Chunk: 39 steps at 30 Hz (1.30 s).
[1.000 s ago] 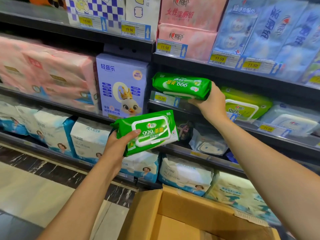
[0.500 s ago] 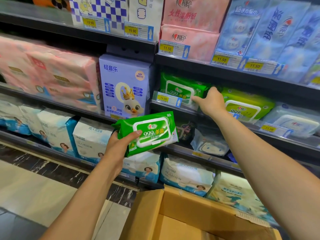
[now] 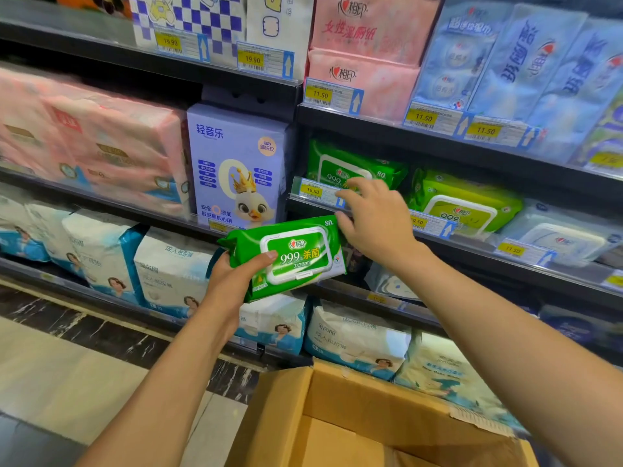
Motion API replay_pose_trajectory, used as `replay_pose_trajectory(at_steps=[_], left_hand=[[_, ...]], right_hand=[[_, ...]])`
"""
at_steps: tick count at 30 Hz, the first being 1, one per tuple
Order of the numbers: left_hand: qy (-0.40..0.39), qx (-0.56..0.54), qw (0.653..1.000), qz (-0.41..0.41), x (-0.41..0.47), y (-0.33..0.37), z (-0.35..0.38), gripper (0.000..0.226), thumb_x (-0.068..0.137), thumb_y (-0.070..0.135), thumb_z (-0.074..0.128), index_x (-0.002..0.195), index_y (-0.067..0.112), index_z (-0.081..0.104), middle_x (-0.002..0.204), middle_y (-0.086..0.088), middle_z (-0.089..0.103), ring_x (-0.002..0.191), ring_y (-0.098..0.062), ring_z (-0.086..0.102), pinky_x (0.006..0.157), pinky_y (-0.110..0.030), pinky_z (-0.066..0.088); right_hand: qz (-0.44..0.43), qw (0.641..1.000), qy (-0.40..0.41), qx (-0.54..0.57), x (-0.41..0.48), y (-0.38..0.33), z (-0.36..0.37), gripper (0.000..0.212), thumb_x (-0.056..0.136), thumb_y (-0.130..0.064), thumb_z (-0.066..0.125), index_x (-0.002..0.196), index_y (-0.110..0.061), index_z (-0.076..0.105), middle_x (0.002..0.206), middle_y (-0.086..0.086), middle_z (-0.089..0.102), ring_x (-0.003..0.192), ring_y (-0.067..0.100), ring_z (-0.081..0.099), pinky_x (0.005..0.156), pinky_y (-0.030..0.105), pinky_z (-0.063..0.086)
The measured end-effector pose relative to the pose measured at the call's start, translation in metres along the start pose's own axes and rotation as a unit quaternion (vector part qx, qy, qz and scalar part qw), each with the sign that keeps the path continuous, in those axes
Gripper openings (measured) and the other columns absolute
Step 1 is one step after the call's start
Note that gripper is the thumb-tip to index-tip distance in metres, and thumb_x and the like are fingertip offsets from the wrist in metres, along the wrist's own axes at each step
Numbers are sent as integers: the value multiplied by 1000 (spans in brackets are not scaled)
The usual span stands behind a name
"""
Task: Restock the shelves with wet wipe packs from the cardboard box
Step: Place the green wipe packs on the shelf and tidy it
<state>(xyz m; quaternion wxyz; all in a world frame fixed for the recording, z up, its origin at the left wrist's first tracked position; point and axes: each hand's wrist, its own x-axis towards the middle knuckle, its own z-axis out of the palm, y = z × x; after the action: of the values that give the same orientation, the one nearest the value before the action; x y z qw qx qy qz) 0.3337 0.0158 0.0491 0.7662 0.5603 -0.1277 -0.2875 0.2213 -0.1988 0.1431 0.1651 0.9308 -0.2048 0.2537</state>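
At centre a pack (image 3: pixel 290 254) is being gripped by the left hand (image 3: pixel 232 281), thumb on top, likely for handover, while the right hand (image 3: pixel 374 217) is being held empty, fingers loosely spread, beside it, below the shelved pack (image 3: pixel 350 166).

One head-worn wide-angle view looks forward and down, close to the shelves (image 3: pixel 438 139), with the cardboard box (image 3: pixel 371 416) at its bottom edge.

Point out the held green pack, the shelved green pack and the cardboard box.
held green pack (image 3: pixel 303 261), head view, white lid.
shelved green pack (image 3: pixel 340 168), head view, lid label.
cardboard box (image 3: pixel 371 396), head view, inner wall.
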Motion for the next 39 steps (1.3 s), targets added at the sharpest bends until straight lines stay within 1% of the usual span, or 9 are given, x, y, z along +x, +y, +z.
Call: replay_pose_trajectory(at_steps=[2,4,6,11,14,16,22,29,39], left_hand=[[-1,4,1000,-2,1,-1,1,42,81,24,85,118,25,66,110,1,79,104,-23,75,93,-40,56],[-1,5,1000,-4,1,-1,2,42,81,25,85,119,25,65,110,1,79,104,-23,75,94,-41,56],[-3,5,1000,-4,1,0,1,43,81,24,85,120,24,65,110,1,79,104,-24,75,93,-40,56],[-4,3,1000,-4,1,1,-2,42,82,23,84,119,24,65,110,1,79,103,-23,75,88,-37,56],[-8,8,1000,-3,0,2,-4,41,82,23,83,119,24,65,109,1,79,102,-22,75,88,-37,57],[-10,13,1000,-4,0,2,-5,42,82,23,83,121,23,65,109,1,79,102,-22,75,91,-39,57],[-13,20,1000,-7,1,1,-7,45,81,21,84,122,22,65,108,-1,79,102,-24,76,97,-45,57],[-27,31,999,-9,2,0,-8,45,81,21,84,122,22,65,109,-1,79,103,-24,76,98,-47,56],[-35,47,998,-17,4,0,-9,44,82,19,82,122,21,64,109,-2,79,103,-24,76,99,-47,56]], right_hand=[[-7,997,-74,-25,8,-6,3,55,102,-54,47,146,-22,55,149,6,54,135,32,49,98,47,45],[0,994,-104,-41,15,-7,7,64,103,-63,35,153,-23,45,152,6,51,139,31,45,103,49,40],[12,992,-119,-43,20,-6,9,69,103,-68,27,154,-23,40,150,6,53,138,31,45,104,49,39],[36,989,-142,-30,23,-3,11,79,98,-77,18,157,-26,34,151,6,53,138,32,45,108,52,39],[68,983,-167,-30,25,-2,11,92,94,-84,14,163,-24,22,156,6,48,142,32,43,113,56,34],[78,980,-181,-26,27,-1,12,96,91,-87,11,164,-25,20,157,8,46,142,33,43,115,58,32],[73,973,-217,-7,40,4,12,93,88,-90,7,164,-36,16,160,15,41,143,42,41,116,61,29],[73,971,-226,5,54,4,20,94,87,-92,8,164,-38,13,171,3,23,147,48,35,117,64,25],[90,963,-254,21,70,7,26,100,83,-94,5,165,-37,13,171,6,23,148,47,34,118,64,23]])
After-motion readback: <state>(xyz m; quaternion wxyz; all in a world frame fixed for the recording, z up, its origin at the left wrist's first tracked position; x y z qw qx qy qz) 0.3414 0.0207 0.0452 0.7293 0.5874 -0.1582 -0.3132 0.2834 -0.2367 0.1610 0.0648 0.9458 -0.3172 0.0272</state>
